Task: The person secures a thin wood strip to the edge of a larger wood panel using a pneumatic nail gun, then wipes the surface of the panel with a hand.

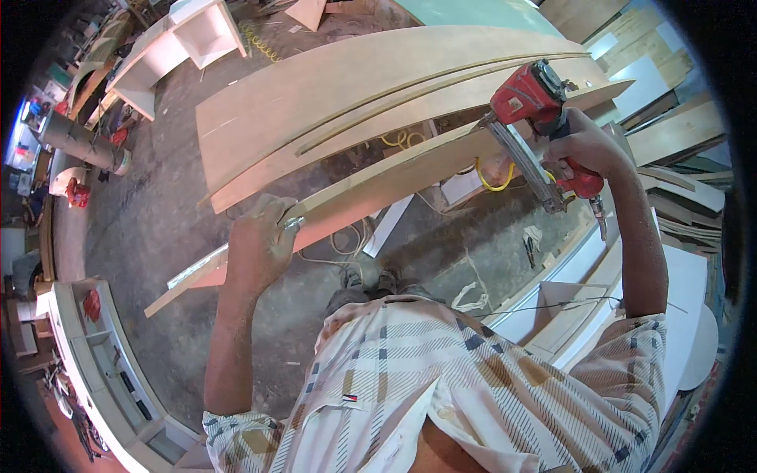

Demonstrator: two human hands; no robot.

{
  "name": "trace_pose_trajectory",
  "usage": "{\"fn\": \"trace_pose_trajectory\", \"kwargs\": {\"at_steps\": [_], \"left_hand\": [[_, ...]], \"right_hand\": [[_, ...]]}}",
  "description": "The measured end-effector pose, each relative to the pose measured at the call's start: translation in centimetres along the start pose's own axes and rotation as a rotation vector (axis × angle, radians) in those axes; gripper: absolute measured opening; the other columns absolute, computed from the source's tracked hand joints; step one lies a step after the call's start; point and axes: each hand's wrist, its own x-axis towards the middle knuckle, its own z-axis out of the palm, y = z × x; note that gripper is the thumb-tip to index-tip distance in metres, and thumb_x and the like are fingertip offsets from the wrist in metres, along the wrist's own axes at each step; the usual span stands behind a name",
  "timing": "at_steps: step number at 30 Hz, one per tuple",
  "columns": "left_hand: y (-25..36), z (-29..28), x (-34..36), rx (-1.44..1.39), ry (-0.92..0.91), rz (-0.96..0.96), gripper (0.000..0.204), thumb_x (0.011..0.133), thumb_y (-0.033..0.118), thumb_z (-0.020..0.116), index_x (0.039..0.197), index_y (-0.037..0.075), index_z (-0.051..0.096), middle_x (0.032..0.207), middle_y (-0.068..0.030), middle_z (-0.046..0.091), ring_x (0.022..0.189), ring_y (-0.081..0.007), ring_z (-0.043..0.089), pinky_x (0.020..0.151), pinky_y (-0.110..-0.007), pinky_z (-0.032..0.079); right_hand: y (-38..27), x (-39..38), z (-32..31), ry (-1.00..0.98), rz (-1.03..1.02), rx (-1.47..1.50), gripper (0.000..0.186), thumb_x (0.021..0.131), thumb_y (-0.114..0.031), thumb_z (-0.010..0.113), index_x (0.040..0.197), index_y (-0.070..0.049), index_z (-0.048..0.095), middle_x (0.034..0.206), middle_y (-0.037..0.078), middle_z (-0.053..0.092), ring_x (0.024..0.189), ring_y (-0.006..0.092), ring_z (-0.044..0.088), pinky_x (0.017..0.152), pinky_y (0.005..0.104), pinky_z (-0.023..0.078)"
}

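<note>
My left hand point(265, 236) is closed on a long, narrow wooden board point(374, 185) that runs diagonally across the view, with a whitish strip at its lower left end. My right hand point(587, 150) grips a red nail gun point(524, 98), its silver magazine pointing down and toward me. The gun's head is at the upper edge of the board, toward the right. Behind the board lie large curved plywood panels point(378, 75) with thin strips along them. A yellow hose point(493, 180) hangs below the gun.
A white open cabinet point(213, 39) stands at upper left, a pale cabinet frame point(98, 331) at lower left, a metal cylinder point(83, 142) at far left. Sheets and offcuts point(670, 134) lean at right. Hoses, scraps and my shoes show on the concrete floor point(165, 221).
</note>
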Motion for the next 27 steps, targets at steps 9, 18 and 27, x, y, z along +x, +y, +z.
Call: {"fn": "trace_pose_trajectory", "kwargs": {"at_steps": [9,18,27], "left_hand": [[-0.8,0.9,0.1,-0.026,0.043,0.067,0.020,0.089,0.010,0.066,0.107,0.003,0.070,0.096,-0.0165,0.062,0.091,-0.0389,0.064,0.078,-0.049,0.050],[-0.7,1.4,0.7,-0.138,0.087,0.063,0.033,0.085,0.003,0.070,0.118,0.005,0.071,0.096,-0.0133,0.063,0.086,-0.0341,0.064,0.075,-0.044,0.051],[-0.3,1.5,0.9,-0.119,0.056,0.084,0.032,0.084,0.002,0.065,0.116,0.003,0.070,0.097,-0.0163,0.059,0.091,-0.0378,0.064,0.076,-0.049,0.051]], "right_hand": [[-0.3,-0.2,0.4,0.103,-0.015,-0.070,0.044,0.071,-0.004,0.076,0.112,0.004,0.062,0.073,0.005,0.064,0.058,0.0121,0.062,0.055,0.0283,0.051],[-1.4,-1.0,1.5,0.188,0.053,-0.116,0.022,0.074,-0.002,0.072,0.095,0.002,0.066,0.071,0.002,0.065,0.053,0.0087,0.059,0.048,0.0273,0.048],[-3.6,-3.4,4.4,0.288,0.104,-0.083,0.040,0.071,-0.007,0.079,0.108,0.003,0.069,0.072,0.002,0.067,0.055,0.0080,0.059,0.051,0.0267,0.047]]}}
